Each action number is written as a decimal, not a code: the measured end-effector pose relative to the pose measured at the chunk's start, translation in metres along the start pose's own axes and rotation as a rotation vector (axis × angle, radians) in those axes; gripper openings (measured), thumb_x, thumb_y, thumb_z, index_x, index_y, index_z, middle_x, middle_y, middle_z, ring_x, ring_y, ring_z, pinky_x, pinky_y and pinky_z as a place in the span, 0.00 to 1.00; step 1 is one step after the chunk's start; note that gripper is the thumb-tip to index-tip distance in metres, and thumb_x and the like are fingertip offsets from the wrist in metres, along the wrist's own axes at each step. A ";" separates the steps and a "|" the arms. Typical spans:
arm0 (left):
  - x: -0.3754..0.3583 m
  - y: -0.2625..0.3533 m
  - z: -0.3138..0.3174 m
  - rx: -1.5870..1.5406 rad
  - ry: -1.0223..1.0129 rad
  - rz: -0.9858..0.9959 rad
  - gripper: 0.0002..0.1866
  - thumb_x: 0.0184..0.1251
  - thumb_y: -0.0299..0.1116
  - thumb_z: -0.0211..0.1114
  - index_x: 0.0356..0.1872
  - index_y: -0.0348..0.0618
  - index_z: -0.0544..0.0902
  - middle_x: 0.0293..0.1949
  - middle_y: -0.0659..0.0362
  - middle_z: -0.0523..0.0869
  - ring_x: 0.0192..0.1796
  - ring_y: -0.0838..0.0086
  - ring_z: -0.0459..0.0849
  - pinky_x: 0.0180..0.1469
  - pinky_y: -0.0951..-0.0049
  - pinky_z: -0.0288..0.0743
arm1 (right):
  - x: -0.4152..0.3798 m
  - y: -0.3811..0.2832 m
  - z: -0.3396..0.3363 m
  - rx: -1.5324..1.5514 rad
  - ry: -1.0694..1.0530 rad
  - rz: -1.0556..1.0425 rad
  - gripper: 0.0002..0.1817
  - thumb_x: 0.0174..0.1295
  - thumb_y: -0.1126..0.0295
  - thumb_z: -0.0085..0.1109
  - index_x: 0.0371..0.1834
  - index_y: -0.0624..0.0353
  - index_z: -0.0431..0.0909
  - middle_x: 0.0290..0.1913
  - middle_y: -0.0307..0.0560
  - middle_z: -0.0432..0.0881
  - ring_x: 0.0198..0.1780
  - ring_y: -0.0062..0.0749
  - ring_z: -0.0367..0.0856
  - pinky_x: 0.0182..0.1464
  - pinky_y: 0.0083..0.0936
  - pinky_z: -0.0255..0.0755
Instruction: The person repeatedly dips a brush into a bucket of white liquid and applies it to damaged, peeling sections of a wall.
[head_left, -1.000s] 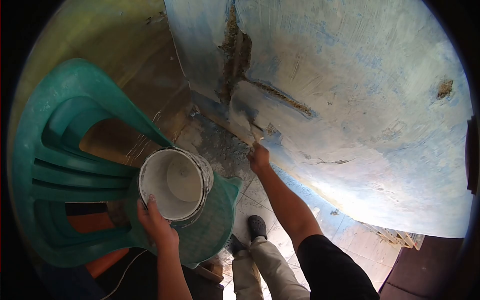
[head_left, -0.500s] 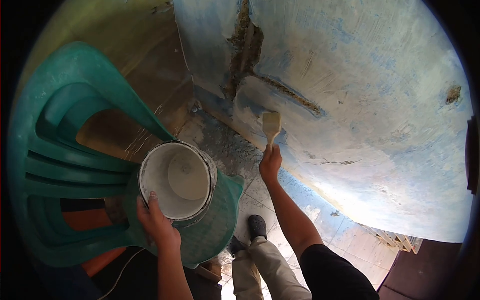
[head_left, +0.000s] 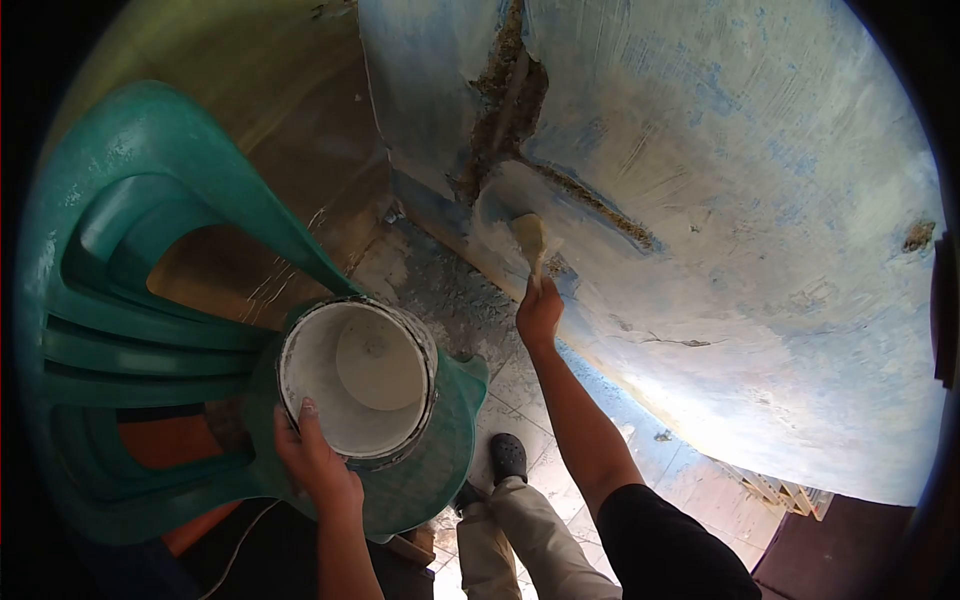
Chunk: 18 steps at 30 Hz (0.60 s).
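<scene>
My right hand (head_left: 540, 312) is closed round the handle of a wide, pale paintbrush (head_left: 530, 235). The brush's flat head lies against the patchy blue-white wall (head_left: 720, 230), just below a gouged channel (head_left: 590, 195). My left hand (head_left: 318, 455) grips the near rim of a white bucket (head_left: 300, 345), thumb over the edge. That bucket stands tilted towards me on the seat of a green plastic chair (head_left: 440, 450), with a whitish layer (head_left: 375, 365) at its bottom.
The chair's slatted back (head_left: 150, 335) rises on the left. A deep vertical crack (head_left: 510, 100) exposes rough material in the wall. The tiled floor (head_left: 520, 415) is dusty and littered near the corner. My shoe (head_left: 508, 457) stands beside the chair. Pale slatted wood (head_left: 770, 490) leans low at right.
The paintbrush has shifted slightly left and up along the wall, and its head has turned and tilted. My left hand stays on the bucket rim. The view has moved a little.
</scene>
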<state>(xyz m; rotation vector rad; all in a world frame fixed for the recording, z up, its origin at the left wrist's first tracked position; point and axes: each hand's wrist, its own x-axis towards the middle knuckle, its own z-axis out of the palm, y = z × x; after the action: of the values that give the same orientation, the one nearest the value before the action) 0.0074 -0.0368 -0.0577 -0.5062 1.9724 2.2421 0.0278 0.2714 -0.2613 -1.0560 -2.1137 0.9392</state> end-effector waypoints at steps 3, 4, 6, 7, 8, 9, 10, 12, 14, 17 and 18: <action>0.000 0.002 0.000 0.004 0.008 -0.014 0.19 0.76 0.34 0.57 0.61 0.34 0.75 0.55 0.50 0.81 0.55 0.67 0.82 0.56 0.66 0.77 | -0.014 0.015 0.015 -0.036 0.003 0.107 0.10 0.71 0.69 0.53 0.38 0.67 0.78 0.32 0.72 0.80 0.38 0.74 0.79 0.38 0.54 0.71; 0.000 -0.001 -0.001 0.001 0.017 -0.022 0.19 0.76 0.34 0.57 0.61 0.34 0.75 0.55 0.50 0.81 0.55 0.67 0.82 0.57 0.66 0.77 | -0.021 0.014 0.015 -0.065 -0.020 0.170 0.11 0.71 0.69 0.54 0.38 0.67 0.79 0.32 0.72 0.80 0.38 0.74 0.79 0.38 0.54 0.71; 0.002 -0.001 0.000 -0.004 0.019 -0.019 0.19 0.76 0.34 0.57 0.61 0.33 0.75 0.55 0.50 0.81 0.55 0.67 0.82 0.57 0.67 0.77 | -0.025 0.008 0.009 -0.050 -0.021 0.070 0.11 0.71 0.68 0.54 0.38 0.67 0.79 0.31 0.70 0.80 0.37 0.72 0.79 0.38 0.52 0.71; 0.001 -0.001 0.000 -0.007 0.023 -0.018 0.19 0.76 0.34 0.57 0.61 0.33 0.75 0.55 0.50 0.81 0.55 0.67 0.82 0.57 0.66 0.77 | -0.026 0.002 0.008 -0.035 -0.029 -0.024 0.12 0.72 0.67 0.54 0.38 0.68 0.80 0.30 0.69 0.81 0.37 0.70 0.80 0.37 0.50 0.70; 0.001 -0.001 -0.001 -0.006 0.028 -0.021 0.19 0.76 0.34 0.57 0.61 0.33 0.75 0.56 0.50 0.81 0.55 0.67 0.82 0.57 0.66 0.77 | -0.024 -0.002 0.007 -0.031 -0.032 -0.023 0.12 0.72 0.67 0.54 0.38 0.68 0.80 0.30 0.69 0.81 0.37 0.70 0.80 0.37 0.50 0.70; 0.001 -0.001 -0.002 -0.003 0.030 -0.023 0.19 0.76 0.34 0.57 0.61 0.33 0.75 0.56 0.50 0.81 0.55 0.67 0.82 0.57 0.66 0.77 | -0.018 -0.014 0.001 -0.008 -0.069 -0.036 0.12 0.72 0.67 0.54 0.38 0.68 0.80 0.30 0.69 0.81 0.36 0.70 0.80 0.37 0.50 0.70; 0.001 0.000 -0.002 -0.005 0.033 -0.030 0.19 0.77 0.34 0.57 0.61 0.33 0.75 0.56 0.49 0.81 0.55 0.67 0.82 0.57 0.66 0.77 | -0.011 -0.020 -0.003 0.012 -0.106 -0.048 0.13 0.71 0.67 0.55 0.38 0.68 0.80 0.29 0.68 0.81 0.35 0.70 0.79 0.37 0.49 0.70; 0.001 -0.002 -0.003 -0.008 0.032 -0.044 0.19 0.77 0.34 0.57 0.61 0.33 0.75 0.56 0.49 0.81 0.55 0.66 0.82 0.57 0.66 0.77 | 0.005 -0.022 -0.010 0.004 -0.033 -0.001 0.12 0.71 0.67 0.55 0.37 0.67 0.79 0.30 0.70 0.80 0.37 0.72 0.79 0.37 0.52 0.69; 0.003 -0.004 -0.006 -0.026 0.012 -0.015 0.19 0.77 0.34 0.57 0.62 0.33 0.75 0.56 0.49 0.81 0.56 0.66 0.82 0.56 0.66 0.78 | 0.008 -0.019 -0.014 0.001 0.049 0.044 0.12 0.71 0.67 0.55 0.37 0.67 0.78 0.30 0.72 0.79 0.39 0.74 0.78 0.38 0.54 0.68; 0.001 -0.002 -0.003 -0.035 0.034 -0.043 0.19 0.77 0.34 0.57 0.62 0.33 0.75 0.56 0.50 0.81 0.56 0.66 0.83 0.56 0.66 0.78 | -0.016 0.012 -0.010 -0.046 0.066 0.176 0.12 0.71 0.66 0.55 0.36 0.67 0.79 0.29 0.70 0.79 0.38 0.71 0.79 0.37 0.53 0.68; 0.000 -0.002 -0.003 -0.036 0.032 -0.045 0.19 0.77 0.34 0.57 0.62 0.33 0.75 0.56 0.50 0.81 0.56 0.66 0.83 0.56 0.66 0.78 | -0.026 0.022 -0.010 -0.043 0.063 0.255 0.13 0.71 0.66 0.55 0.37 0.67 0.79 0.28 0.68 0.79 0.34 0.67 0.79 0.36 0.50 0.68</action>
<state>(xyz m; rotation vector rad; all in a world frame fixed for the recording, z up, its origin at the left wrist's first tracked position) 0.0084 -0.0393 -0.0595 -0.5880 1.9191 2.2602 0.0577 0.2623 -0.2781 -1.3831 -1.9872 0.9668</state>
